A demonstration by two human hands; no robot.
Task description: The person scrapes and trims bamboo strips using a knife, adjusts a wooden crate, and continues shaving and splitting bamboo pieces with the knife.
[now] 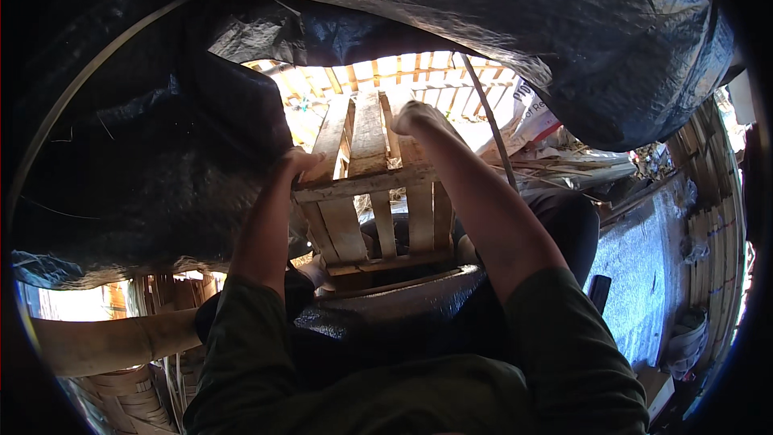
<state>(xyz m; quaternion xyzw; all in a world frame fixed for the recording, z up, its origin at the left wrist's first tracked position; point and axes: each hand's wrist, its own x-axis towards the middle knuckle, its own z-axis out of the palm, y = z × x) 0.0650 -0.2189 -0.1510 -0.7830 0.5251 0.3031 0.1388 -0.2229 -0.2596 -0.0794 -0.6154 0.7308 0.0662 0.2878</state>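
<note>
A slatted wooden crate (369,133) stands tilted between my knees, its pale boards set apart with gaps. My left hand (302,163) grips the crate's left side, fingers at the edge of the outer slat. At the far right part of the crate's top, my right hand (416,118) is closed like a fist over the slats. Glare and the back of the hand hide what those fingers hold, if anything. A dark rounded rim (394,298) lies below the crate, close to my body.
Black plastic sheeting (129,129) hangs low at left and overhead. A thin stick (489,117) slants down right of my right hand. Farther right are a printed sack (531,117), split strips (576,167) and a silvery sheet (644,266). A thick bamboo pole (121,342) lies at left.
</note>
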